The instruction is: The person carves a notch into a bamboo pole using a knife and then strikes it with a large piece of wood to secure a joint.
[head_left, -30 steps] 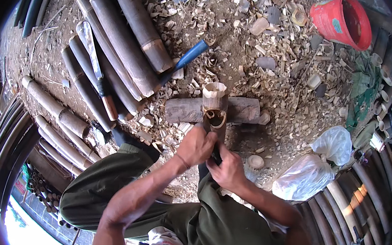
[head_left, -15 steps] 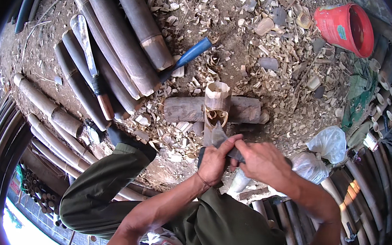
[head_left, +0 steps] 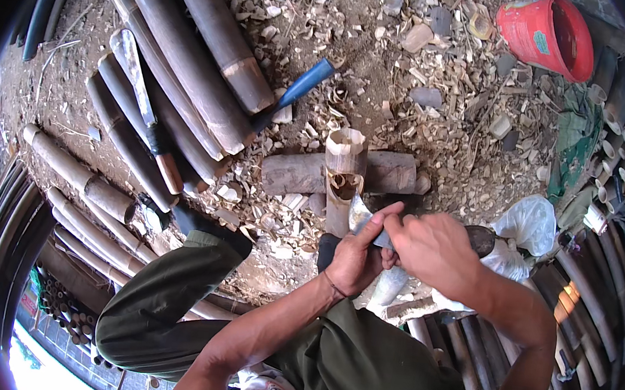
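A bamboo tube (head_left: 346, 156) with a jagged end and an opening cut in its side lies in front of me, resting across a dark bamboo log (head_left: 292, 174). My right hand (head_left: 438, 256) is wrapped round a knife, whose dark handle end sticks out beyond the fist. The knife's blade (head_left: 359, 211) points up and left, its tip beside the tube just below the opening. My left hand (head_left: 355, 263) is closed about the blade, thumb stretched along it, touching my right fingers. Hands partly hide the blade and the tube's near end.
Bamboo lengths (head_left: 182, 62) lie at the left, with a long-bladed knife (head_left: 135, 69) on them. A blue-handled tool (head_left: 304, 85) leans nearby. Chips cover the ground. A red bucket (head_left: 542, 37), plastic bags (head_left: 526, 225) and more bamboo poles (head_left: 588, 297) are at the right.
Both hands have shifted slightly right, and the right fist has turned. The knife tip has drawn back from the opening and tilted, showing more of the blade's face.
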Available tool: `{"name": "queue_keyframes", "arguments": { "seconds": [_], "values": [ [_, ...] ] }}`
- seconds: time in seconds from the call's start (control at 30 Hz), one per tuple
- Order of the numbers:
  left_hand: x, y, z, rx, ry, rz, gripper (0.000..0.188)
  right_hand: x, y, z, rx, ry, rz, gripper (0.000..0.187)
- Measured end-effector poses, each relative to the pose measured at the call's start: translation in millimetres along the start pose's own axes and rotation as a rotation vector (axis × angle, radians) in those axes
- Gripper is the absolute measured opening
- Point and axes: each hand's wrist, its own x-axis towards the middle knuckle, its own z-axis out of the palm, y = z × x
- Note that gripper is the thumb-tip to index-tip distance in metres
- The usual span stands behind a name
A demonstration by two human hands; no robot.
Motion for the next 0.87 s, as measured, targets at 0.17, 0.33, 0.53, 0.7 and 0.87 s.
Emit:
{"name": "queue_keyframes", "arguments": {
  "seconds": [0.17, 0.33, 0.53, 0.7, 0.87],
  "values": [
    [-7, 16, -2, 0.420, 0.252, 0.058, 0.036, 8, -8, 13, 0.304, -0.120, 0.180, 0.031],
    [-14, 51, -11, 1.148, 0.365, 0.094, 0.037, 16, -43, 86, 0.856, 0.199, 0.392, 0.034],
    [-16, 81, -18, 1.619, 0.244, 0.316, 0.041, 39, -84, 115, 1.083, 0.477, 0.482, 0.032],
    [-5, 42, -5, 1.257, 0.262, 0.304, 0.034, 4, -47, 92, 0.686, 0.456, 0.402, 0.039],
    [14, 31, 18, 0.988, 0.250, 0.365, 0.036, 14, 13, 37, 0.414, 0.225, 0.222, 0.042]
  ]
}}
